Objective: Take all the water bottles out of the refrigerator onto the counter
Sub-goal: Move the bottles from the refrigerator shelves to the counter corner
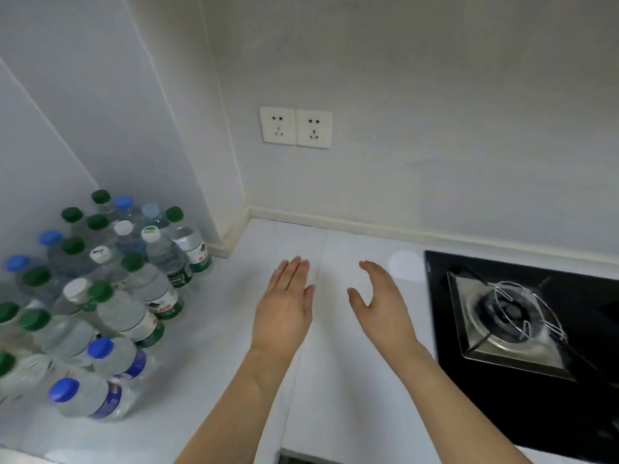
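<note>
Hands hover empty over the counter [207, 329]: our left hand [284, 306] and right hand [382, 303] have straight fingers, holding nothing. Left of our left hand the water bottles [100, 296] crowd upright; the nearest are cut off by the edge. Right of our right hand sits a stove burner [512, 319].

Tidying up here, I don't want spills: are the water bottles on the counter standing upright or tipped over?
Upright: the water bottles stand clustered on the counter at left, caps up. None visibly lies on its side.

Clear bottles [134, 316] with green, blue, white caps; white counter [234, 346]; black hob [522, 413].
</note>
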Tool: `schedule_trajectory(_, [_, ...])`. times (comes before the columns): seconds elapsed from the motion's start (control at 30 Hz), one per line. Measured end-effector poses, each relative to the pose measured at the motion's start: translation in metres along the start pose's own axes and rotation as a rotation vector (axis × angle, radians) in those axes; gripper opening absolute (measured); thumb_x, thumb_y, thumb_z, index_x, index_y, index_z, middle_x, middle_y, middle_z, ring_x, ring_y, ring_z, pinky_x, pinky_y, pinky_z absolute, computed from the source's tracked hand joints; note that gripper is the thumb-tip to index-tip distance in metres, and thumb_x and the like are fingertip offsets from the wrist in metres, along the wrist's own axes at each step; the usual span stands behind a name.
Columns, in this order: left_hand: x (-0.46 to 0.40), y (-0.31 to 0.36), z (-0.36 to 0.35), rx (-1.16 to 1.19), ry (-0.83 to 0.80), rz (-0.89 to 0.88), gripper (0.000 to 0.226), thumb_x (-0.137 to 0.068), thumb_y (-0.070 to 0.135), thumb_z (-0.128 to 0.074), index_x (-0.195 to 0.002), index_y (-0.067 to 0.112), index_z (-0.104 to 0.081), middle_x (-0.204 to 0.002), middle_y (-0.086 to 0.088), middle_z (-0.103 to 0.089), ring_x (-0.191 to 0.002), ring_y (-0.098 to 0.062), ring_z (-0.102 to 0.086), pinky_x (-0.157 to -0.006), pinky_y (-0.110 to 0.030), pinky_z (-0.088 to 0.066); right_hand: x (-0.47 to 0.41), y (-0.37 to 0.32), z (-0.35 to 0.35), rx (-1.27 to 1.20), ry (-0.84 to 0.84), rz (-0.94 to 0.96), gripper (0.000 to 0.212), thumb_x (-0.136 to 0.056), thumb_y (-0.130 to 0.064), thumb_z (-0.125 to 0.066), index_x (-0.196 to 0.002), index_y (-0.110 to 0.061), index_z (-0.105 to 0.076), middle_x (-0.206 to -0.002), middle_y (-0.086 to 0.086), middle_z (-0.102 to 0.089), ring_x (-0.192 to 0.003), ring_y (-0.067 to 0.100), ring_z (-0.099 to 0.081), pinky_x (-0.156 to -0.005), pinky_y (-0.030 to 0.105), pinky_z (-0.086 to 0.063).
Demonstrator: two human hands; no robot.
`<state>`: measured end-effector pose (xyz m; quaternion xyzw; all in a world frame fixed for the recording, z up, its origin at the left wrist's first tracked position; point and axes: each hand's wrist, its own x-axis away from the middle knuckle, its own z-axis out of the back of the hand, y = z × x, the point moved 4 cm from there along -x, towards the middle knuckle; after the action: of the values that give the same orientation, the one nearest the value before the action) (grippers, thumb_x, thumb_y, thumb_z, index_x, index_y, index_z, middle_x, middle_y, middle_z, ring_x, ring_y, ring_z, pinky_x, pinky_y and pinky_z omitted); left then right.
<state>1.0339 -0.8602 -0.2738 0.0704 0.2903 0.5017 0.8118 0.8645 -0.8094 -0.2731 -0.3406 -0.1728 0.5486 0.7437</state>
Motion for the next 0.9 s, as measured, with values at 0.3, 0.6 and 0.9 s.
schedule_trajectory(0.3, [-0.016,0.121,-0.072,0.128,-0.258,-0.236,0.046,-0.100,0.024,-0.052,-0.144,0.011,-0.047,-0.150,-0.004,-0.045,-0.143,-0.021,-0.036,-0.114,-0.026,-0.023,0.051,0.088,0.110,0.020,0.276,-0.236,0.050,-0.092,-0.017,-0.060,-0.139,-0.013,-0.044,-0.139,-0.001,-0.049,-0.129,0.015,-0.044,-0.101,0.022,-0.033])
schedule_trajectory(0.6, [0.027,0.267,-0.082,0.218,-0.384,-0.496,0.048,-0.102,0.027,-0.046,-0.148,0.015,-0.040,-0.155,0.000,-0.038,-0.146,-0.016,-0.028,-0.118,-0.024,-0.017,0.156,0.141,0.209,0.033,0.530,-0.357,0.047,-0.092,-0.022,-0.059,-0.137,-0.024,-0.046,-0.138,-0.010,-0.050,-0.129,0.007,-0.044,-0.106,0.026,-0.040])
schedule_trajectory(0.9, [0.149,0.423,-0.085,0.280,-0.463,-0.763,0.050,-0.104,0.032,-0.043,-0.151,0.017,-0.035,-0.158,0.002,-0.032,-0.148,-0.013,-0.022,-0.119,-0.023,-0.012,0.317,0.205,0.300,0.073,0.704,-0.553,0.050,-0.094,-0.022,-0.057,-0.142,-0.019,-0.042,-0.148,-0.004,-0.041,-0.137,0.010,-0.036,-0.110,0.022,-0.027])
